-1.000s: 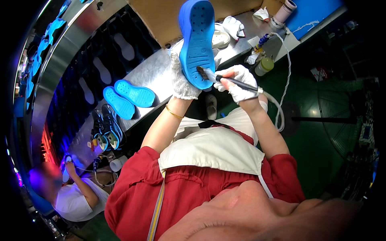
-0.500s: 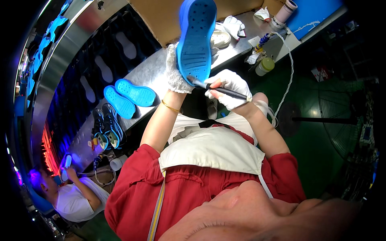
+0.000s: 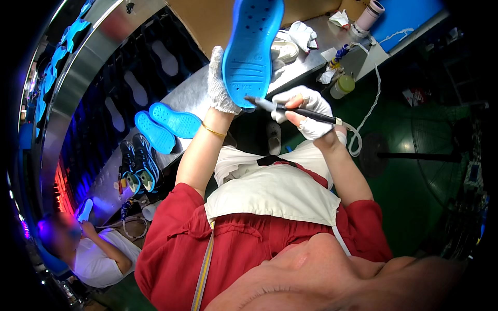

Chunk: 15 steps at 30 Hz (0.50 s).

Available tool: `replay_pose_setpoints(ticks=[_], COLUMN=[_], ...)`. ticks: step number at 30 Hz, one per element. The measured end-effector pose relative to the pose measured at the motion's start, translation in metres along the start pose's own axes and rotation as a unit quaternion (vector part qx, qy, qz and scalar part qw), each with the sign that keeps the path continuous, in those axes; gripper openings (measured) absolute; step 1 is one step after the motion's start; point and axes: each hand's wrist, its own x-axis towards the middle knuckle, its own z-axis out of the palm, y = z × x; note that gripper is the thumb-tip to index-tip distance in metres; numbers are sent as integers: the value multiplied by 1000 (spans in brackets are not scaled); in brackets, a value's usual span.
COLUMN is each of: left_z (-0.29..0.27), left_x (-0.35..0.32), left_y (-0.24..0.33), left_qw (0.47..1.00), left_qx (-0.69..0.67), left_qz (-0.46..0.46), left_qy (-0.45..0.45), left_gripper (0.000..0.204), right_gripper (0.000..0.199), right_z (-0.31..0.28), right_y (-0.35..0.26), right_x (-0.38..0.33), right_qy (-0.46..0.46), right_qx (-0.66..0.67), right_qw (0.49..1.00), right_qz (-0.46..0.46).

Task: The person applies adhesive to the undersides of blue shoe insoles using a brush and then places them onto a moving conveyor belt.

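My left hand [image 3: 222, 88], in a knitted white glove, grips a blue shoe sole [image 3: 249, 65] by its edge, with the thumb along the left side. The sole is raised, its holed and ridged face toward me and its heel end down. My right hand [image 3: 306, 111], in a white glove with bare fingertips, is closed around a black-handled brush [image 3: 270, 105]. The brush's dark tip lies at the heel end of the sole; whether it touches I cannot tell. A white cord [image 3: 358, 140] runs from the handle's back end.
Two blue soles [image 3: 174, 122] lie on the metal bench [image 3: 194, 93], beside dark shoes [image 3: 142, 166]. A moving rack [image 3: 132, 88] carries grey soles at left. White shoes [image 3: 284, 51], a pink cup [image 3: 369, 18] and a jar [image 3: 342, 85] stand at right. A co-worker [image 3: 104, 254] sits lower left.
The blue sole and my left hand have shifted slightly left, and the sole has come a little closer. My right hand has moved a little right; the brush tip remains by the heel.
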Motion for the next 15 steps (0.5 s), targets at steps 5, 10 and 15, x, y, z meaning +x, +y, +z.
replay_pose_setpoints(ticks=[5,10,15], left_z=[-3,-4,6], left_x=[4,8,10], left_y=[1,12,7], left_qw=[987,985,973], left_qx=[111,70,140], left_qz=[-23,-89,-95], left_qy=[116,131,157], left_gripper=[84,80,64], right_gripper=[21,20,13], right_z=[-2,-6,-24], right_y=[-6,-2,-13], right_x=[24,21,23], right_qy=[-59,-110,-163], right_qx=[-406,-344,-175], right_qw=[895,925,965], right_qz=[-177,-116,106])
